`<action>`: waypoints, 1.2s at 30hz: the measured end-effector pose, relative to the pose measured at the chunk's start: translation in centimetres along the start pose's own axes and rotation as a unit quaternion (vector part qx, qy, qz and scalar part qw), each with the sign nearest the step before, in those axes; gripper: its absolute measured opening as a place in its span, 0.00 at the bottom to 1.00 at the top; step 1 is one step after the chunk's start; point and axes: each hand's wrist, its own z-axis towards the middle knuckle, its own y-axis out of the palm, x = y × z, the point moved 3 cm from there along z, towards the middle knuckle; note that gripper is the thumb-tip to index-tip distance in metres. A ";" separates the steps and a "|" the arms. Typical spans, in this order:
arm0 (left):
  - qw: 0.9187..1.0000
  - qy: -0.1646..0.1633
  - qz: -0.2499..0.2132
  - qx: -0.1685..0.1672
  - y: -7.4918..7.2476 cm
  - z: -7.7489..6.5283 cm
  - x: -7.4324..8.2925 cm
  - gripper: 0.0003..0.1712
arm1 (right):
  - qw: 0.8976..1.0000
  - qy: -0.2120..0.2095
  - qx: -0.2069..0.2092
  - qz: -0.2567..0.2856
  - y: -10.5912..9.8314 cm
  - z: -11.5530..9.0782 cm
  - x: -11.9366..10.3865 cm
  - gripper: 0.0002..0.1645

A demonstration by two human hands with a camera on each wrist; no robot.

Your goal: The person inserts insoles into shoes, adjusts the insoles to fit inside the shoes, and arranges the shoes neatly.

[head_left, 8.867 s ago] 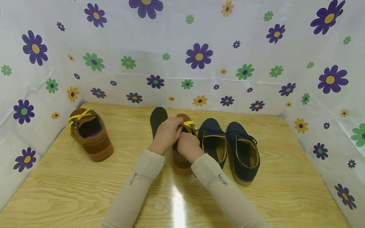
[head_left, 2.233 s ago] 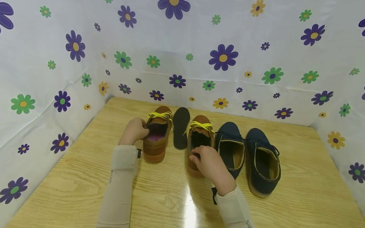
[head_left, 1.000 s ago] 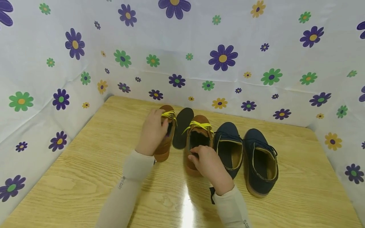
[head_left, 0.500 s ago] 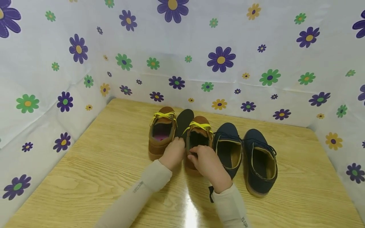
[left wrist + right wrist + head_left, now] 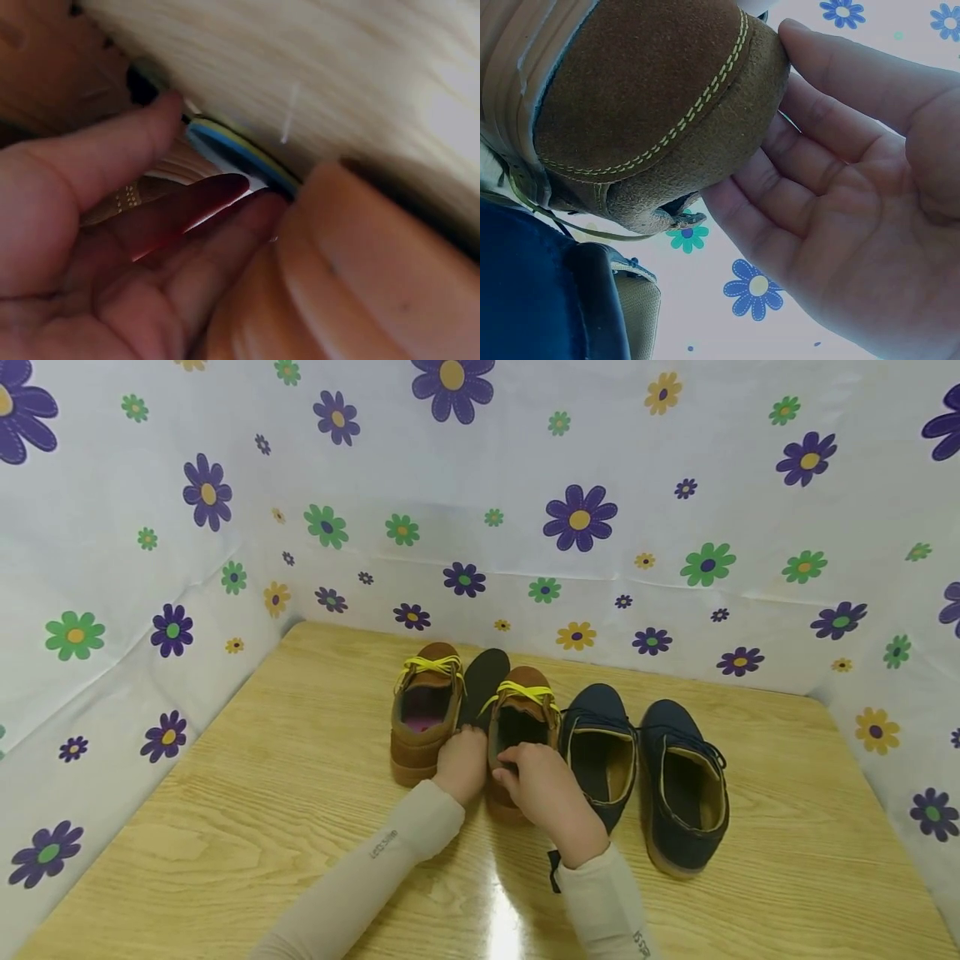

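Two brown shoes with yellow laces stand with toes toward the back. A dark insole lies flat between them. My left hand reaches down between the shoes to its near end. In the left wrist view, thumb and fingertips stand apart close to the insole's blue-and-yellow edge. The left brown shoe has pink inside and stands beside that hand. My right hand holds the heel collar of the right brown shoe, thumb outside and fingers reaching over the rim, as the right wrist view of its heel shows.
Two dark blue shoes, the nearer one right beside the right brown shoe and the farther one, stand to the right. The wooden table runs back to a white flowered cloth that rises at the back and sides.
The left brown shoe came from the far left to beside the insole. My left hand let go of it and moved down to the insole's near end. My right hand stayed on its shoe lately.
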 end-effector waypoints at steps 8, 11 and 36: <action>1.000 0.012 0.018 0.022 0.2 0.3 0.2 0.09 | 1.000 0.000 0.001 -0.001 0.0 -0.1 0.2 0.17; 1.000 0.012 0.013 0.016 0.3 0.4 0.2 0.09 | 1.000 0.001 0.000 0.003 0.0 -0.1 0.2 0.17; 0.990 -0.043 -0.048 0.129 -3.7 1.1 0.3 0.06 | 1.000 -0.001 -0.001 0.012 0.0 0.1 0.8 0.16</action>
